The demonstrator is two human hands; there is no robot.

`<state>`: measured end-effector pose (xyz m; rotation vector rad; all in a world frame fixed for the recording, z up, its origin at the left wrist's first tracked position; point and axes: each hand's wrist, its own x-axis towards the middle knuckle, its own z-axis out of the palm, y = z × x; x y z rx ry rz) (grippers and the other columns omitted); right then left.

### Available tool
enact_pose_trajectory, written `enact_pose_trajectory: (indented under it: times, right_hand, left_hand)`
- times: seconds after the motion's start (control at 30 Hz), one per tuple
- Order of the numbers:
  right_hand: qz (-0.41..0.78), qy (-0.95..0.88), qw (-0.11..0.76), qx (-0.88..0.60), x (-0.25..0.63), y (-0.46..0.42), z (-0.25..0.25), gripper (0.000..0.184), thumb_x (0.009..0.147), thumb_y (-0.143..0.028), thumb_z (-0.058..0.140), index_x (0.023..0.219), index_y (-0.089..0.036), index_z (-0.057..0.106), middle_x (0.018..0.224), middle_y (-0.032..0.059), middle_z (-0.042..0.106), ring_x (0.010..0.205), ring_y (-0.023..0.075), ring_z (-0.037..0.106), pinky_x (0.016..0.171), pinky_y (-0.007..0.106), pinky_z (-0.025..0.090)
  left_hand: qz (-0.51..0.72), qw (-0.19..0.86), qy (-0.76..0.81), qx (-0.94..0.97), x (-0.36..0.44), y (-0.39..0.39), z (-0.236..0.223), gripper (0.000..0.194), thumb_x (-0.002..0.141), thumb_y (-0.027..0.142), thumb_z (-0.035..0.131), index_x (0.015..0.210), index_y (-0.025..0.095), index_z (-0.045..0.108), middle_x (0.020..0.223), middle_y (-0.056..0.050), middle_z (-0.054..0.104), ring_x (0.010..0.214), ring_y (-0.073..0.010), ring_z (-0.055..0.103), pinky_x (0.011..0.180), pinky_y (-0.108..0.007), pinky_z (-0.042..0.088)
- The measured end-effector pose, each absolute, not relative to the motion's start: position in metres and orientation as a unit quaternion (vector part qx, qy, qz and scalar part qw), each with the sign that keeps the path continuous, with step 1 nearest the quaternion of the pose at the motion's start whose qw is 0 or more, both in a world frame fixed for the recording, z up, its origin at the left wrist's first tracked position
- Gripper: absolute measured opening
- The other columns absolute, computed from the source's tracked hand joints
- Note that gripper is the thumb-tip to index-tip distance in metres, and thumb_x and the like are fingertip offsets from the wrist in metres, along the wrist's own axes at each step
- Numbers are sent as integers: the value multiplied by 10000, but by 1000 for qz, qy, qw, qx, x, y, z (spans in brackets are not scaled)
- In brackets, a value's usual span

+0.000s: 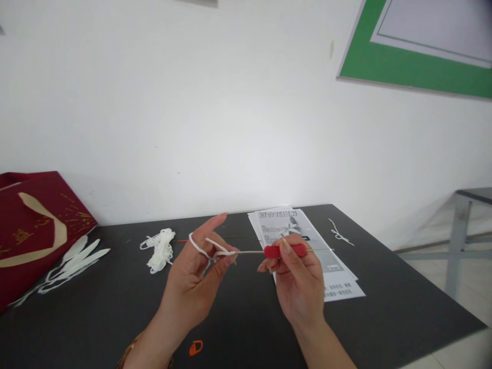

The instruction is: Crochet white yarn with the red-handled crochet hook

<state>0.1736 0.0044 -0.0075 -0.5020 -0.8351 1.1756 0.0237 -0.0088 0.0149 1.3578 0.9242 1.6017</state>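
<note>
White yarn (200, 247) loops around the raised index finger of my left hand (198, 279), and the thumb and fingertips pinch it. By its red handle, my right hand (300, 279) grips a crochet hook (272, 251). The hook's thin metal shaft points left, and its tip meets the yarn at my left fingertips. Another length of metal sticks out of the handle to the right. Behind my left hand lies a loose bundle of white yarn (160, 251) on the black table (238, 328).
An orange stitch marker (196, 348) lies near the front. Printed sheets (338, 277) rest behind my right hand, with a short white yarn piece (340, 234) beyond. On the left are white crocheted petals (82, 256) and a dark red bag (42, 215). A white wall (230, 128) stands behind.
</note>
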Motion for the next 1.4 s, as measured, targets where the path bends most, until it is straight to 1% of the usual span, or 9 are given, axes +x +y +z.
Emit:
enact_pose_trajectory:
  times: [0.17, 0.37, 0.63, 0.77, 0.9, 1.03, 1.2, 1.3, 1.4]
  right_hand:
    - [482, -420, 734, -229, 174, 2, -12, 104, 864, -231, 616, 789, -184, 670, 633, -17, 633, 518, 115, 599, 514, 260, 527]
    - [318, -535, 752, -216, 173, -4, -19, 139, 894, -158, 546, 871, -199, 677, 717, 20, 631, 649, 163, 604, 577, 324, 488]
    - [167, -682, 684, -197, 175, -9, -25, 358, 813, -21, 544, 1094, -218, 646, 892, 84, 689, 767, 209, 624, 634, 367, 499]
    - [184, -674, 680, -222, 172, -8, -24, 360, 813, -2, 542, 1077, -220, 655, 884, 73, 672, 770, 198, 626, 636, 346, 500]
    - [230, -618, 708, -253, 168, -4, -23, 270, 864, -67, 528, 1023, -238, 665, 841, 47, 656, 751, 185, 622, 642, 333, 495]
    - [274, -577, 720, -272, 165, 3, -24, 193, 861, -125, 580, 947, -261, 688, 847, 27, 654, 771, 179, 613, 667, 325, 496]
    - [345, -571, 690, -281, 162, 6, -24, 180, 865, -173, 598, 957, -270, 718, 975, 42, 690, 964, 206, 616, 835, 350, 501]
    - [378, -573, 666, -293, 160, 6, -25, 177, 842, -184, 636, 966, -267, 732, 1044, 47, 697, 1005, 213, 624, 894, 348, 490]
    - [426, -538, 659, -308, 157, 6, -27, 154, 817, -203, 674, 935, -270, 746, 979, 32, 721, 929, 197, 652, 843, 317, 517]
  left_hand:
    - [650, 413, 371, 519, 25, -9, 15, 505, 758, 144, 692, 1223, 279, 549, 694, 42, 617, 736, -144, 639, 749, -271, 489]
    - [661, 419, 378, 495, 25, -6, 16, 535, 738, 134, 705, 1231, 267, 546, 671, 49, 623, 726, -138, 653, 758, -258, 504]
    - [660, 462, 363, 469, 25, -1, 11, 613, 762, 143, 691, 1311, 297, 467, 688, 59, 630, 789, -141, 675, 760, -243, 498]
    - [645, 461, 370, 484, 27, -3, 11, 620, 798, 206, 666, 1359, 273, 411, 794, 21, 701, 836, -142, 665, 773, -248, 485]
    - [622, 394, 440, 514, 26, -5, 13, 567, 815, 289, 645, 1345, 218, 457, 860, -19, 736, 898, -178, 653, 811, -279, 464]
    - [598, 355, 451, 559, 25, -5, 11, 558, 853, 322, 586, 1369, 178, 432, 753, 5, 707, 742, -161, 632, 743, -283, 476]
    - [588, 311, 444, 601, 31, -2, -1, 579, 878, 304, 548, 1410, 165, 364, 703, 13, 681, 623, -147, 590, 639, -272, 474]
    - [583, 231, 467, 623, 37, -3, -11, 409, 866, 302, 555, 1264, 206, 558, 1024, -82, 706, 700, -171, 617, 695, -310, 484]
    - [565, 197, 479, 643, 42, -5, -18, 282, 868, 305, 537, 1096, 206, 671, 1352, -143, 540, 767, -192, 627, 696, -330, 488]
